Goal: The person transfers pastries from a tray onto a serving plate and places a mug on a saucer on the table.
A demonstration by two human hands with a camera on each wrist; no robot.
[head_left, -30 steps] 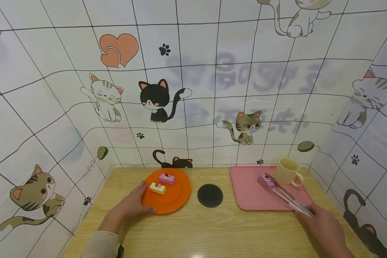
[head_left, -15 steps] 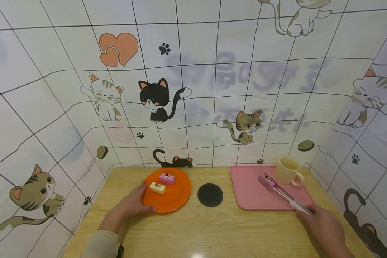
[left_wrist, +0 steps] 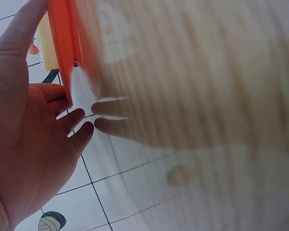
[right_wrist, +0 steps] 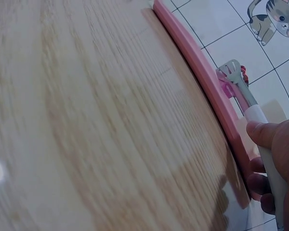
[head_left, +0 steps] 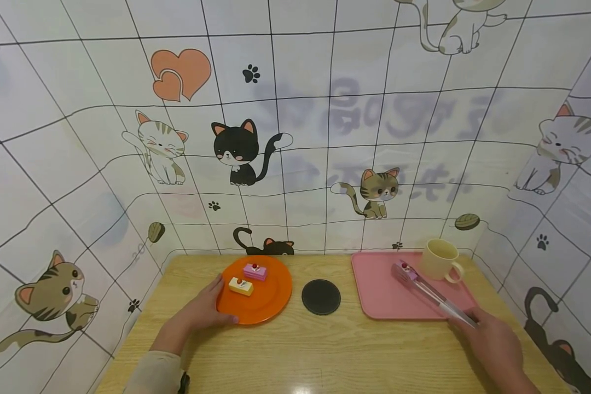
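Note:
My left hand (head_left: 204, 306) holds the left rim of an orange plate (head_left: 272, 303), thumb at the near edge and fingers along the far left side. On that plate lie a yellow toy cake slice (head_left: 241, 287) and a pink toy cake slice (head_left: 254, 272), each topped with a red cherry. In my right hand (head_left: 494, 339) I grip pale-handled tongs (head_left: 440, 302). Their tips are around another pink cake slice (head_left: 407, 269), over the pink tray (head_left: 381, 303). Whether this slice touches the tray I cannot tell. The right wrist view shows the tong head (right_wrist: 231, 70) beyond the tray's rim.
A yellow mug (head_left: 440, 259) stands at the tray's back right, close to the tongs. Between plate and tray lies a round black coaster (head_left: 321, 297). Cat-printed sheeting (head_left: 305, 164) encloses the wooden table (head_left: 295, 350) at the back and sides.
The tong tips and the pink cake slice have shifted slightly to the left and away from me, with my right hand following a little. My left hand and the plate have stayed put.

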